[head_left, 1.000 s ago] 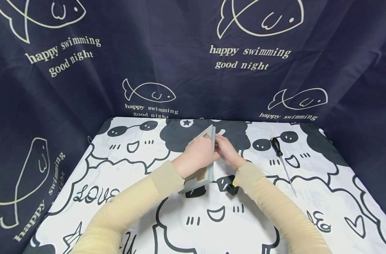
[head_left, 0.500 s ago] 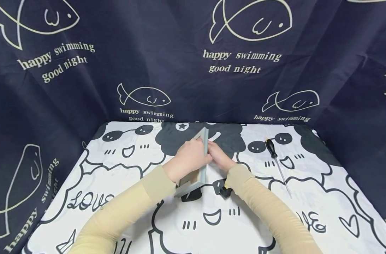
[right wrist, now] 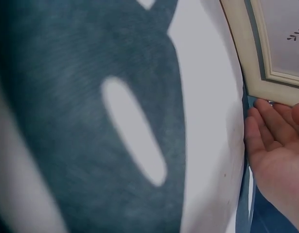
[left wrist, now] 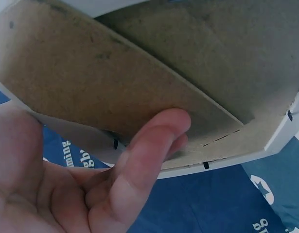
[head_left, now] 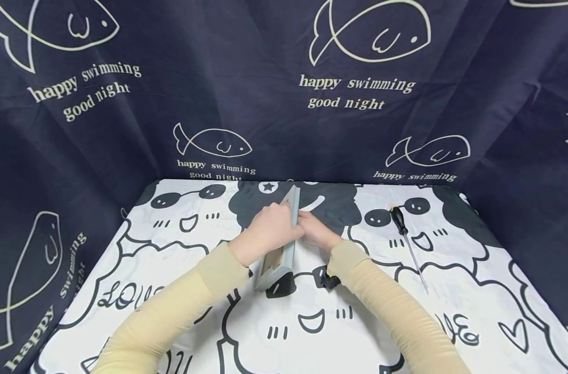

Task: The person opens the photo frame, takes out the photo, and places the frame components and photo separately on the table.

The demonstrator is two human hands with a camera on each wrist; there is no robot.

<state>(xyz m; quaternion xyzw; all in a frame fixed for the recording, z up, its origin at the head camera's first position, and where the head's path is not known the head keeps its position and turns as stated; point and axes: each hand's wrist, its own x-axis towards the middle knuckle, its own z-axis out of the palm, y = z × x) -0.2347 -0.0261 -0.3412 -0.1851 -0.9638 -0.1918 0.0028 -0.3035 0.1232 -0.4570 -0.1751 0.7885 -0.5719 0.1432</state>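
Observation:
A pale grey picture frame (head_left: 288, 254) stands on its edge in the middle of the table. My left hand (head_left: 271, 228) grips it from the left. In the left wrist view its fingers lie against the brown backing board (left wrist: 91, 73), below the support flap (left wrist: 198, 53), with small black tabs (left wrist: 205, 165) along the rim. From the right, my right hand (head_left: 317, 229) holds the frame's edge. The right wrist view shows its fingertips at the corner of the cream front, the thumb partly cut off by the picture's border. Hands and frame partly hide one another in the head view.
A black-handled screwdriver (head_left: 399, 221) lies on the right of the table, its shaft pointing nearer me. Beside my right sleeve, a black and yellow object (head_left: 329, 279) is partly hidden. A patterned black-and-white cloth (head_left: 312, 343) covers the table, and a dark blue curtain (head_left: 284, 93) hangs behind.
The picture frame and both hands have shifted a little to the left, and the frame looks slightly turned. The head view itself has also shifted. The screwdriver has stayed in its place.

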